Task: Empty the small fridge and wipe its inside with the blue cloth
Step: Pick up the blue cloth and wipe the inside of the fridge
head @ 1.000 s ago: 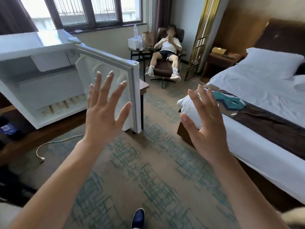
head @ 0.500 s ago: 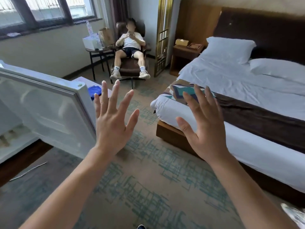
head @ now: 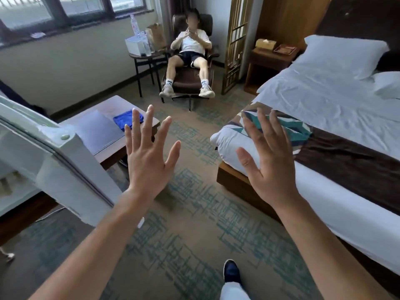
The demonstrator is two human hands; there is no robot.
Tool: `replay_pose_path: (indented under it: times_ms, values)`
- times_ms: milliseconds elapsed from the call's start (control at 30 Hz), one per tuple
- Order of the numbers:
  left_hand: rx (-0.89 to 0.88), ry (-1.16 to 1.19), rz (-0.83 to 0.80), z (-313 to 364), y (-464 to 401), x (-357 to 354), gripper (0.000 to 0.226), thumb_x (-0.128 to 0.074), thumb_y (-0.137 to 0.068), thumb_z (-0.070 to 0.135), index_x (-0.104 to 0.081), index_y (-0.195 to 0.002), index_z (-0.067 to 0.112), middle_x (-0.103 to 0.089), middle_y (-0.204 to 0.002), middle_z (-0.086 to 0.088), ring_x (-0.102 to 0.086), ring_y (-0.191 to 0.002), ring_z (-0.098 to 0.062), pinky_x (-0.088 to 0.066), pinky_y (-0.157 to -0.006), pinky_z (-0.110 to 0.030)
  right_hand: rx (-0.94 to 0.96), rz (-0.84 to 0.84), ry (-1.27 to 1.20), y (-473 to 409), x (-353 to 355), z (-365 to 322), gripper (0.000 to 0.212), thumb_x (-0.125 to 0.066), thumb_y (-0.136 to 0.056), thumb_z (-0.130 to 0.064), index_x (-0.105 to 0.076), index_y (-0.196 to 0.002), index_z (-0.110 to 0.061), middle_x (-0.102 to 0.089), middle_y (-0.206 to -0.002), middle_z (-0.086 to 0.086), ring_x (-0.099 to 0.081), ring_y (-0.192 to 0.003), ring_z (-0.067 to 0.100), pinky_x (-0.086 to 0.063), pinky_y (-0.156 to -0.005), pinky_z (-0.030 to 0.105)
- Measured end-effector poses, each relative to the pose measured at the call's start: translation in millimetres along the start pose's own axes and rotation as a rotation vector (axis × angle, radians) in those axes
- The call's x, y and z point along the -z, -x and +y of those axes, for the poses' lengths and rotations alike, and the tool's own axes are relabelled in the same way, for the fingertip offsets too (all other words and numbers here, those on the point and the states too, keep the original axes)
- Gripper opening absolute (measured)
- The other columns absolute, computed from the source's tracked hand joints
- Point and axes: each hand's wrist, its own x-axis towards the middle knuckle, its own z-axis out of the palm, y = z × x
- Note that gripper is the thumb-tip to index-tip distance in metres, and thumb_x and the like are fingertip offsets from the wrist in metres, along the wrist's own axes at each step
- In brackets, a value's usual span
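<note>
The small white fridge's open door [head: 65,167] fills the left edge; only a sliver of the fridge's inside shows at far left. A blue cloth [head: 125,119] lies crumpled on a low table [head: 112,148] just behind the door. My left hand [head: 149,156] is raised with fingers spread, empty, its fingertips overlapping the cloth's right edge in view but held above it. My right hand [head: 270,161] is also raised and spread, empty, in front of the foot of the bed.
A bed [head: 324,118] with white sheets and a brown runner fills the right side. A person [head: 191,55] sits in an armchair at the back, beside a small round table [head: 145,55] with bottles and a box. Patterned carpet [head: 194,224] lies between fridge and bed.
The view has swung right, away from the fridge's inside, bringing the low table and blue cloth into sight. Both hands stay raised and spread.
</note>
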Motion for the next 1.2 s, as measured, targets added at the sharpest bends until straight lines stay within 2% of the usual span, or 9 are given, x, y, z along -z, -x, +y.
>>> replay_pose_path:
  times_ms: [333, 500, 567, 667, 700, 767, 833, 1067, 1200]
  values:
    - [0.194, -0.161, 0.113, -1.5, -56.2, -72.6, 0.051, -0.047, -0.107, 0.046, -0.051, -0.15, 0.019, -0.027, -0.168, -0.011, -0.013, -0.158, -0.04, -0.015, -0.123, -0.066, 0.113, -0.043, -0.107, -101.1, -57.0, 92.4, 0.058, -0.038, -0.106, -0.05, -0.039, -0.158, -0.026, -0.027, -0.171, 0.004, -0.016, -0.161, 0.027, -0.023, -0.123, 0.064]
    - [0.294, -0.205, 0.082, -12.9, -79.0, -104.7, 0.054, -0.038, -0.108, 0.053, -0.05, -0.15, 0.02, -0.026, -0.169, -0.01, -0.011, -0.159, -0.037, -0.015, -0.122, -0.066, 0.137, -0.097, -0.153, -142.5, -99.9, 112.2, 0.058, -0.037, -0.107, -0.051, -0.039, -0.159, -0.027, -0.026, -0.171, 0.005, -0.016, -0.161, 0.029, -0.021, -0.124, 0.063]
    - [0.329, -0.211, 0.084, -18.6, -89.7, -116.2, 0.056, -0.035, -0.108, 0.054, -0.05, -0.15, 0.021, -0.026, -0.169, -0.01, -0.011, -0.159, -0.038, -0.014, -0.123, -0.066, 0.158, -0.13, -0.154, -158.6, -121.7, 114.2, 0.058, -0.038, -0.107, -0.051, -0.039, -0.159, -0.027, -0.026, -0.171, 0.005, -0.016, -0.161, 0.029, -0.016, -0.128, 0.056]
    - [0.37, -0.232, 0.082, -36.8, -105.9, -134.0, 0.06, -0.029, -0.108, 0.057, -0.049, -0.151, 0.021, -0.025, -0.17, -0.01, -0.01, -0.159, -0.037, -0.013, -0.123, -0.065, 0.168, -0.156, -0.152, -185.0, -155.9, 109.8, 0.057, -0.04, -0.107, -0.051, -0.039, -0.159, -0.028, -0.025, -0.171, 0.004, -0.015, -0.161, 0.028, 0.002, -0.128, 0.037]
    - [0.386, -0.234, 0.076, -44.8, -112.5, -140.6, 0.061, -0.028, -0.108, 0.058, -0.048, -0.152, 0.021, -0.023, -0.17, -0.01, -0.008, -0.159, -0.037, -0.012, -0.124, -0.065, 0.169, -0.161, -0.152, -194.1, -167.4, 107.8, 0.057, -0.041, -0.106, -0.051, -0.039, -0.159, -0.028, -0.025, -0.171, 0.003, -0.015, -0.161, 0.027, 0.002, -0.128, 0.038]
    - [0.416, -0.243, 0.061, -63.4, -126.2, -156.0, 0.061, -0.027, -0.107, 0.059, -0.046, -0.153, 0.022, -0.02, -0.171, -0.008, -0.005, -0.16, -0.035, -0.008, -0.125, -0.064, 0.161, -0.174, -0.16, -213.4, -189.2, 104.3, 0.057, -0.041, -0.106, -0.052, -0.039, -0.159, -0.029, -0.025, -0.172, 0.003, -0.015, -0.161, 0.027, -0.01, -0.129, 0.049]
    - [0.454, -0.23, 0.049, -82.8, -142.7, -171.4, 0.061, -0.028, -0.106, 0.06, -0.045, -0.153, 0.023, -0.017, -0.172, -0.007, -0.002, -0.16, -0.034, -0.005, -0.126, -0.062, 0.15, -0.182, -0.163, -235.3, -209.4, 101.9, 0.058, -0.04, -0.106, -0.052, -0.039, -0.159, -0.028, -0.025, -0.171, 0.003, -0.015, -0.161, 0.027, -0.017, -0.126, 0.054]
    - [0.586, -0.206, 0.049, -147.4, -198.2, -196.9, 0.057, -0.038, -0.106, 0.053, -0.043, -0.154, 0.023, -0.015, -0.172, -0.005, 0.001, -0.16, -0.033, -0.004, -0.126, -0.063, 0.166, -0.185, -0.176, -314.2, -270.0, 91.8, 0.058, -0.04, -0.106, -0.051, -0.038, -0.159, -0.028, -0.024, -0.172, 0.003, -0.014, -0.161, 0.027, -0.017, -0.127, 0.055]
    - [0.627, -0.225, 0.061, -184.4, -212.6, -201.6, 0.061, -0.034, -0.105, 0.059, -0.041, -0.155, 0.025, -0.015, -0.173, -0.003, 0.0, -0.16, -0.033, -0.003, -0.126, -0.062, 0.2, -0.225, -0.204, -345.1, -311.4, 77.0, 0.059, -0.036, -0.107, -0.055, -0.037, -0.16, -0.029, -0.024, -0.172, 0.003, -0.014, -0.161, 0.027, -0.019, -0.127, 0.057]
